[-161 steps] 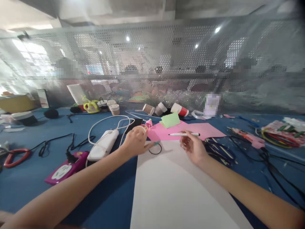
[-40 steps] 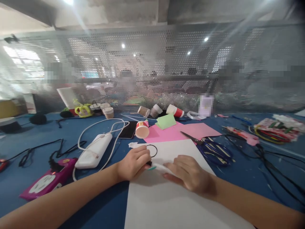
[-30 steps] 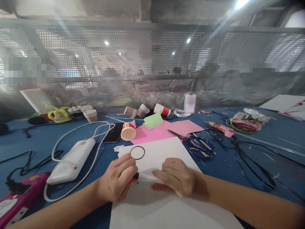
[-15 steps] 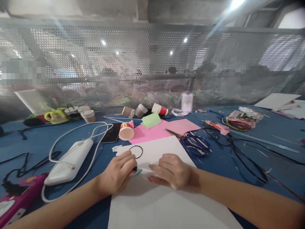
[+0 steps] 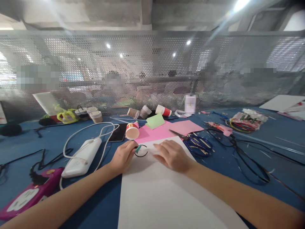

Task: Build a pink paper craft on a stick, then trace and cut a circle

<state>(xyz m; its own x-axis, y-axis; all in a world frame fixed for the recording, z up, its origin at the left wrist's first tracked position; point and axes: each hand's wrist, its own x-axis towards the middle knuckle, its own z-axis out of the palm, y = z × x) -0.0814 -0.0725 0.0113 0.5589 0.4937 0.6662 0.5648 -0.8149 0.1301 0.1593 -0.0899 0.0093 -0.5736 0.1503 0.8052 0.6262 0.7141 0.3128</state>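
My left hand (image 5: pixel 123 156) is closed, thumb and fingers pinching a small teal, leaf-shaped piece (image 5: pixel 138 149). A thin black loop (image 5: pixel 142 156) sticks out beside it, above the white paper; the fingers hide how the two join. Facing it, my right hand (image 5: pixel 175 156) hovers over the same paper, thumb and index fingertips apart. The gap between the hands is pale and blurred, so a thin white thing there cannot be made out. Beneath both hands lies the large sheet of white paper (image 5: pixel 152 194).
Pink paper (image 5: pixel 147 135), a green slip (image 5: pixel 155 121), a paper cup (image 5: pixel 132 132) and blue-handled scissors (image 5: pixel 199 144) lie beyond. To the left are a white power bank (image 5: pixel 83 157), a phone (image 5: pixel 117 133) and a magenta power strip (image 5: pixel 33 194). At right rests a pink glue gun (image 5: pixel 220 128) with its cable.
Both hands have moved up and away over the paper. The teal piece has turned from lying flat to pointing upward, and the loop now sits lower beside the left fingertips. The view shifted slightly.
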